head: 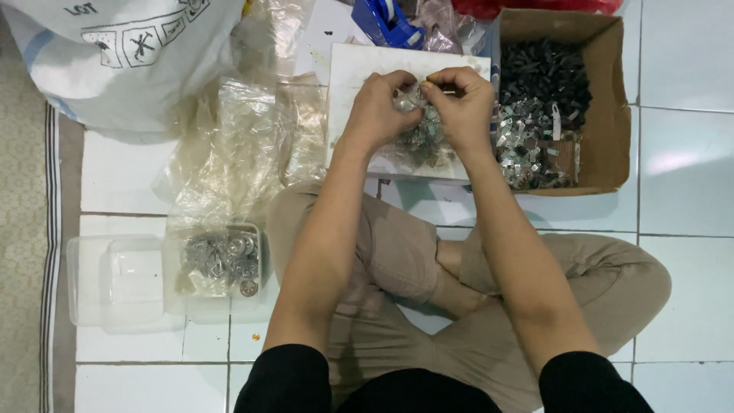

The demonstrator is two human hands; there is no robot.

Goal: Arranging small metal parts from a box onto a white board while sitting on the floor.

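Both hands pinched the mouth of a small clear bag of metal parts.

The left hand (380,107) and the right hand (462,103) met at twelve o'clock of the view, fingertips closed tight on the top of the small plastic bag (422,136), which hung over a white board (359,65). At three o'clock of the hands stood a cardboard box (608,115) holding black and silver metal pieces (535,115). Toward eight o'clock lay crumpled clear plastic sheets (237,145), a clear tub of round metal parts (222,264) and its lid (115,279). A blue tape dispenser (386,21) sat at twelve.
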